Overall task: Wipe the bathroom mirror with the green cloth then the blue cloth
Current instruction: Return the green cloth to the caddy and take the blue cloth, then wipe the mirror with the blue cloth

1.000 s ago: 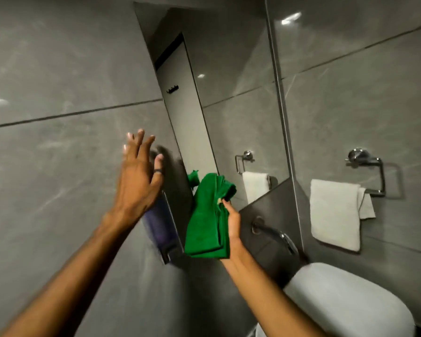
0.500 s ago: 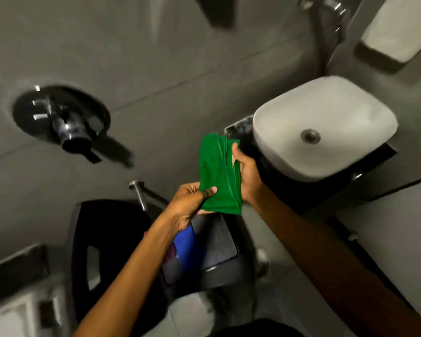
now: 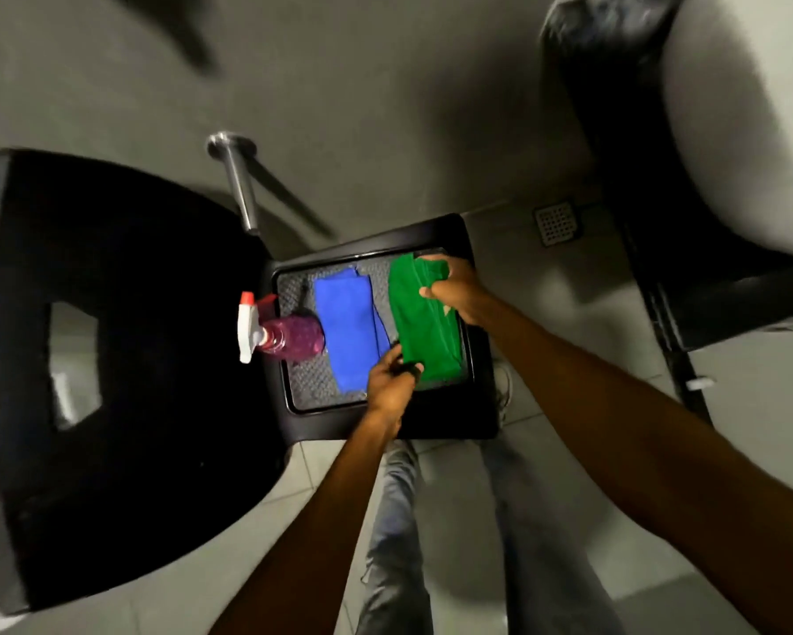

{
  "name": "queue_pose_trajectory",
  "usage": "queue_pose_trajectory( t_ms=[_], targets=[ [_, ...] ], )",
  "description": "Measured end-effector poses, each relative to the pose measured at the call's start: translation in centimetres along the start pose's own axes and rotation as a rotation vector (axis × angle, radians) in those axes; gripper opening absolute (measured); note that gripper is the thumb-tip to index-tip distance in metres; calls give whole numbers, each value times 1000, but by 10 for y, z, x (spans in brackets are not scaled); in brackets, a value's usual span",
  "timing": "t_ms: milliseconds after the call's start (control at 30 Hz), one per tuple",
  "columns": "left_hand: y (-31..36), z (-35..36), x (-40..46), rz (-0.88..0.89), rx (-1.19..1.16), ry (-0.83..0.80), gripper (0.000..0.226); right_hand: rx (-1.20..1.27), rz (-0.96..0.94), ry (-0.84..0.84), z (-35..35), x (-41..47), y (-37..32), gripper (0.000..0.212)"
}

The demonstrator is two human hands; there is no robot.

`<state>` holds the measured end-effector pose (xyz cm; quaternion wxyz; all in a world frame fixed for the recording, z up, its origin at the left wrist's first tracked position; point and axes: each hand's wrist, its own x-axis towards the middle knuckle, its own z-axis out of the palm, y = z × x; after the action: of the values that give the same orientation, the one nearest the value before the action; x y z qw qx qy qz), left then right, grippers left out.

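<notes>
The folded green cloth point(image 3: 424, 320) lies on the right side of a black stool top point(image 3: 479, 405). My right hand point(image 3: 456, 293) grips its far end, thumb over the fabric. My left hand point(image 3: 392, 382) pinches its near left corner. A folded blue cloth point(image 3: 351, 327) lies flat beside it, to the left, untouched by either hand. The mirror is out of view.
A purple spray bottle point(image 3: 289, 336) with a white and red trigger lies at the stool's left edge. A black toilet lid point(image 3: 119, 359) fills the left. The white basin point(image 3: 743, 130) on its dark counter is at the upper right. A floor drain point(image 3: 557, 222) and my legs show below.
My view has swung down from the mirror to the stool. The green cloth came down from the mirror with my right hand, my left hand joined it, and it now rests beside the blue cloth.
</notes>
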<state>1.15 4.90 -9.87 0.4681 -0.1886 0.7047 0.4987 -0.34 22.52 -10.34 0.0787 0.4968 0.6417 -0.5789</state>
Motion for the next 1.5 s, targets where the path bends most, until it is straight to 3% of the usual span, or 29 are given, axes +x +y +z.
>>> queue_pose_trajectory(
  t_ms=[133,233,300,367,467,567,700,767,833,933,1033,1067,1100,1200,1267,1367,1467,1500],
  targets=[
    [-10,-25,35,46,406,371,46,-233,-57,47,8,16,8,66],
    [-8,-42,50,-54,522,473,61,-174,-124,106,10,9,14,66],
    [-5,-49,60,-106,601,424,67,-110,-132,61,10,-1,20,63],
    [4,-52,63,-100,571,337,55,-41,-132,-17,6,-13,28,58],
    [30,-49,51,-102,280,253,41,98,-59,-113,-4,-30,38,47],
    [73,-35,16,-82,-70,128,30,326,138,-156,-13,-58,42,40],
    [144,-13,-50,-74,-227,-85,22,638,420,-246,-11,-98,21,41],
    [177,-3,-97,-65,-232,-232,23,933,426,-259,-21,-122,-22,46],
    [211,5,-144,-5,23,-323,25,1174,323,-190,-44,-140,-74,41],
    [262,12,-196,327,635,-207,61,1231,-17,-122,-93,-162,-155,23],
    [328,19,-246,810,988,109,65,1331,-459,-222,-160,-192,-228,61],
    [350,25,-262,964,999,140,59,1356,-591,-280,-181,-204,-246,60],
    [376,34,-282,1106,1002,141,53,1346,-738,-220,-201,-213,-266,53],
    [439,59,-334,1484,1068,88,42,1437,-853,-134,-253,-235,-309,37],
    [487,80,-378,1726,1112,119,44,1536,-943,-186,-295,-249,-340,30],
    [552,108,-437,2026,1149,254,46,1569,-1029,31,-346,-250,-395,55],
    [614,134,-486,2241,1221,481,42,1328,-1139,252,-379,-244,-452,50],
    [634,141,-501,2275,1258,555,43,1174,-1198,416,-385,-241,-471,49]
  ],
)
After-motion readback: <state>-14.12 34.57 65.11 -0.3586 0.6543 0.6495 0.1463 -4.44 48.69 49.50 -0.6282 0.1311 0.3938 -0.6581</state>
